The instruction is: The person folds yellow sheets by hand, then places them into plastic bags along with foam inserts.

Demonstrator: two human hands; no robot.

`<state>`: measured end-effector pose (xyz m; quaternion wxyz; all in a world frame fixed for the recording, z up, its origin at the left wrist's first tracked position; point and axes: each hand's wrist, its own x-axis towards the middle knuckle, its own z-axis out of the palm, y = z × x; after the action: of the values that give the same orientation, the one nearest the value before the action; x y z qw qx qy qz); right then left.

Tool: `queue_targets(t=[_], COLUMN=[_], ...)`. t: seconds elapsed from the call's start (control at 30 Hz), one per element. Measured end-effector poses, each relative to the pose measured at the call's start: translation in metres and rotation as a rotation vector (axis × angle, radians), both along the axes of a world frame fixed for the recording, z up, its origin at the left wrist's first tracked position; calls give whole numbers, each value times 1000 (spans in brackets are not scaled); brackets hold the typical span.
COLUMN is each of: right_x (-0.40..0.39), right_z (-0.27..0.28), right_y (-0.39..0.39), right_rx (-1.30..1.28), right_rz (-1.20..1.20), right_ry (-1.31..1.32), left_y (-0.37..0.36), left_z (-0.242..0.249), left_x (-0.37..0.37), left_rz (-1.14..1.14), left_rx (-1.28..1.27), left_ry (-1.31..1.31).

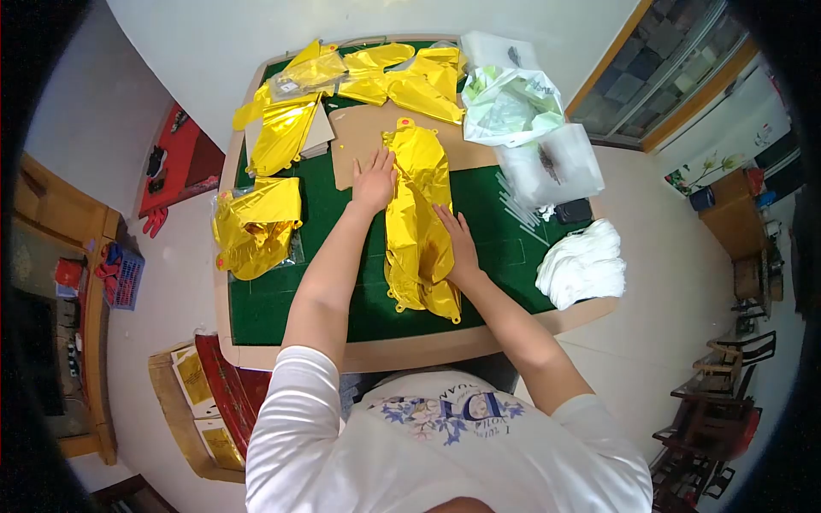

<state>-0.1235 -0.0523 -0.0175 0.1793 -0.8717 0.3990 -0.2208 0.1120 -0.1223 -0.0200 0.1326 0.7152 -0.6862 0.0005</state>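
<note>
A long gold foil piece (417, 197), creased and with small tabs at its ends, lies lengthwise on the green table top (342, 299). Its upper part overlaps a brown cardboard sheet (351, 132). My left hand (374, 181) rests at the foil's upper left edge, fingers apart. On the foil's right side, lower down, my right hand (457, 244) lies with its fingers stretched out over the edge. Neither hand is closed around anything.
More gold foil pieces lie at the left (256, 227) and along the back (428, 81). At the right are a white plastic bag (513, 107), clear plastic packs (556, 167), a black object (573, 211), a white bundle (581, 265) and thin pale strips (520, 209).
</note>
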Motion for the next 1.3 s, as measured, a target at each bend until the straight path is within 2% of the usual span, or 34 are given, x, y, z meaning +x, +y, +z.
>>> queue_targets(t=[0.1, 0.17, 0.2, 0.27, 0.37, 0.43, 0.53, 0.77, 0.83, 0.87, 1.03, 1.1, 1.3], right_x=[1, 0, 2, 1, 2, 3, 1, 0, 0, -2, -10, -9, -9], right_z=[8, 5, 4, 6, 11, 4, 3, 11, 8, 11, 17, 21, 7], right_y=[3, 1, 0, 2, 2, 1, 0, -5, -18, -21, -12, -3, 0], right_rx=[-4, -36, -72, -69, -9, -114, -66, -57, 405, 334, 201, -51, -139], right_rz=[1, 4, 7, 18, 22, 14, 18, 1, -227, -255, -167, 13, 60], right_ry=[20, 35, 45, 90, 108, 200, 147, 207, -500, -554, -435, -130, 45], left_y=[7, 24, 38, 79, 122, 136, 146, 148, 147, 147, 147, 147, 148], left_z=[2, 6, 10, 14, 14, 9, 12, 17, 13, 12, 8, 8, 8], left_x=[-3, -3, -6, -20, -48, -61, -69, -71, -70, -70, -70, -70, -70], left_rz=[35, 68, 67, -54, -102, -105, -112, -111, -113, -112, -111, -109, -105], left_rx=[-87, -251, -244, -164, -72, -41, -30, -7, -12, -11, -57, -56, -43], left_ry=[60, 268, 262, 82, 114, 127, 125, 92, 82, 71, 44, 40, 55])
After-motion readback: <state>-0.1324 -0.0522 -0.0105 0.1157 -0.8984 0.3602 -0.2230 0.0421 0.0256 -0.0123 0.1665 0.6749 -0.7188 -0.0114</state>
